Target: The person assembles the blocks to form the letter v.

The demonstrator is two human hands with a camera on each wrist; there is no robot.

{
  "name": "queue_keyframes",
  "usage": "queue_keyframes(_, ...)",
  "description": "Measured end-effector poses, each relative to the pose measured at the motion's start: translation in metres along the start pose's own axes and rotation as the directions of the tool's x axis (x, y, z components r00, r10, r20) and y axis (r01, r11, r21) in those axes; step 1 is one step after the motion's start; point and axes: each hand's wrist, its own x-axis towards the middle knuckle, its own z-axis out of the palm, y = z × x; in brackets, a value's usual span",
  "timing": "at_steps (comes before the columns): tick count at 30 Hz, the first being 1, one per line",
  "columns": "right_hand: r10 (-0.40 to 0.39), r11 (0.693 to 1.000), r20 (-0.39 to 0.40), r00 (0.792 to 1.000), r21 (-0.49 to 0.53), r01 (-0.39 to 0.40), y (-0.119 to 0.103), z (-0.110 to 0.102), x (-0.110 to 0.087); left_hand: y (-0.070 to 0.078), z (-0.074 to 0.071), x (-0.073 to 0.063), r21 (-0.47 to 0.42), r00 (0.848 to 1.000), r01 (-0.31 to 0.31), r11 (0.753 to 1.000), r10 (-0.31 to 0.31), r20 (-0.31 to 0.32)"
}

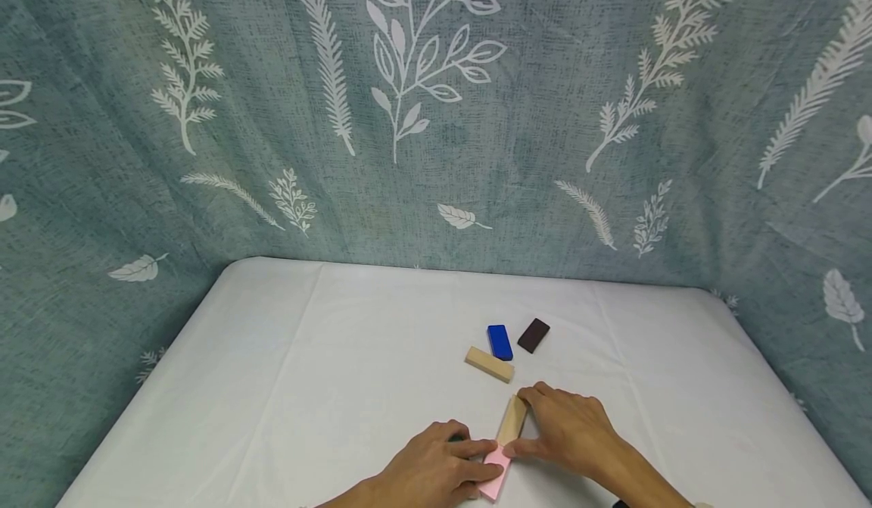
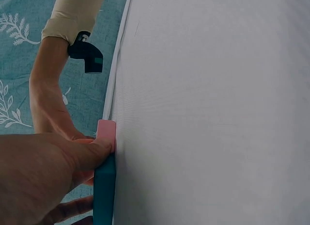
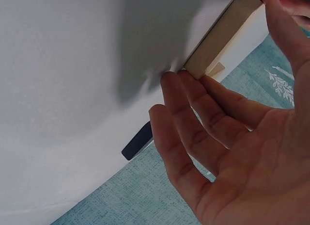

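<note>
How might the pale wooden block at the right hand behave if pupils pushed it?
The wooden block, with flat faces and straight edges, should slide rather than roll. It looks like solid wood, so the right hand is probably gripping something stiff. Being long and narrow, it may swivel on the white surface if pushed off-centre.

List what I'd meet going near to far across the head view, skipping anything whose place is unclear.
Pink block, near wood block, far wood block, blue block, curtain.
</note>
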Motion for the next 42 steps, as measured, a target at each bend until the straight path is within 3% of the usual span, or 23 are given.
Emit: queue_keyframes(42,-0.001,1.000,0.019,1.000,-0.027,0.001,-0.0014,0.0029,0.0025,0.0000,-0.0007,0.0007,-0.002,1.000,0.002,1.000,-0.002,0.018)
